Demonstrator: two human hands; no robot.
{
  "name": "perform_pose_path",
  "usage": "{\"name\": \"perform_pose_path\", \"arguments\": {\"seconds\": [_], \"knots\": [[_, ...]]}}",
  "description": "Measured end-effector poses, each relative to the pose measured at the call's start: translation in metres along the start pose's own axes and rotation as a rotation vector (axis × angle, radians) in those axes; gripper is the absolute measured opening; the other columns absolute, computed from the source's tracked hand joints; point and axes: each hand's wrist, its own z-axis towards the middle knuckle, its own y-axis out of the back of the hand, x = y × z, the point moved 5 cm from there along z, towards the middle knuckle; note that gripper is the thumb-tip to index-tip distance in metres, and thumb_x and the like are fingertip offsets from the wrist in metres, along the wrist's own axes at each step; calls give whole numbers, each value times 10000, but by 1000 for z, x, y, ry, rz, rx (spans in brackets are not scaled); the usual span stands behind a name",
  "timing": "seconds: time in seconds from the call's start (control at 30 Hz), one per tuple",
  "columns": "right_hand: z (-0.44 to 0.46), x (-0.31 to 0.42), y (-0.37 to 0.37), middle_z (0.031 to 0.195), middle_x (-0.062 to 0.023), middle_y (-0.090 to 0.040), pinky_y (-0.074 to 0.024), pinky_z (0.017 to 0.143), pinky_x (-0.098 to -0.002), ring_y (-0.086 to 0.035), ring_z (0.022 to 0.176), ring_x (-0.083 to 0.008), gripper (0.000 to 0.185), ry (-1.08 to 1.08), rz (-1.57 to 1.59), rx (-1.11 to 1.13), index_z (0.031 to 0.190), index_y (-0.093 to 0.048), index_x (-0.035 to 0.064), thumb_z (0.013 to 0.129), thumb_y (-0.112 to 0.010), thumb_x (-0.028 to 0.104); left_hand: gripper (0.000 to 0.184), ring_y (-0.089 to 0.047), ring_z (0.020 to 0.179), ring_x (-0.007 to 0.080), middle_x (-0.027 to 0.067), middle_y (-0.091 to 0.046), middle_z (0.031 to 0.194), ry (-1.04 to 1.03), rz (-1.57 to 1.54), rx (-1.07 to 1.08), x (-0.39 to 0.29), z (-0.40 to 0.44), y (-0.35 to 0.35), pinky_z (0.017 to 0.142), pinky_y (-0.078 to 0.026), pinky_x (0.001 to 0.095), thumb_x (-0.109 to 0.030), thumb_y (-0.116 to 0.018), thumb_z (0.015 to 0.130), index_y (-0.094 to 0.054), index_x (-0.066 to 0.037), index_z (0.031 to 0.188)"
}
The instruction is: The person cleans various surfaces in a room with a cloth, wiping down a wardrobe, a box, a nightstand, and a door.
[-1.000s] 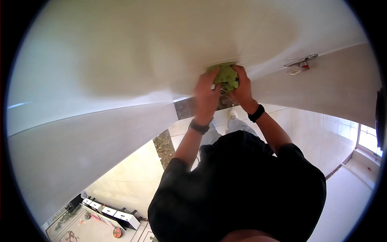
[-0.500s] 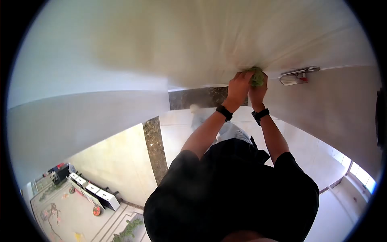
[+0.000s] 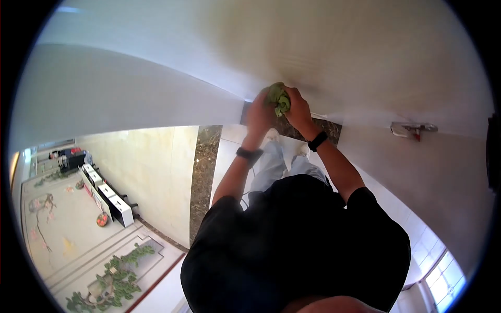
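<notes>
A crumpled green cloth (image 3: 280, 99) is bunched between my two hands, up against or just short of a pale flat panel (image 3: 334, 57). My left hand (image 3: 259, 116) closes on its left side, the fingers partly hidden and a little blurred. On the other side, my right hand (image 3: 299, 110) grips the cloth with bent fingers. Each wrist wears a dark band. To the right of both hands, a metal handle (image 3: 415, 129) with a bit of red on it is fixed to the panel.
Below my hands runs a dark marble strip (image 3: 331, 129) near my shoes (image 3: 272, 135). A pale wall face (image 3: 130, 88) lies left. Farther off at lower left are white box-like units (image 3: 107, 195) and green leaves (image 3: 115, 276). A bright window (image 3: 446, 279) shows at lower right.
Both hands and the cloth have moved left across the panel, toward its corner. My view has shifted too, so the handle now appears farther right and lower.
</notes>
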Motion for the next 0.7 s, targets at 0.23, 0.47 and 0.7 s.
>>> {"name": "perform_pose_path", "arguments": {"seconds": [0.23, 0.47, 0.7], "knots": [[-11, 77, -49, 1199, -170, -522, -435, 942, -381, -528, 1119, -359, 546, 141, 144, 229, 1277, -465, 54, 767, -641, -27, 439, -600, 1046, 304, 99, -620, 1164, 4, -67, -63, 29, -36, 93, 859, -489, 370, -120, -622, 814, -553, -135, 1248], [2, 141, -92, 1247, -151, -492, -446, 947, -375, -523, 1134, -307, 615, 210, 163, 226, 1308, -442, 51, 769, -734, 99, 515, -589, 1063, 316, 114, -595, 1191, -186, -99, -192, 47, -31, 166, 858, -501, 385, -25, -686, 754, -575, -144, 1243], [28, 208, -178, 1283, -151, -466, -457, 951, -377, -514, 1150, -321, 603, 347, 281, 272, 1323, -449, 56, 789, -722, 114, 526, -562, 1101, 332, 148, -583, 1197, -175, -55, -450, 81, -32, 258, 910, -474, 387, 4, -689, 739, -574, -103, 1241]]}}
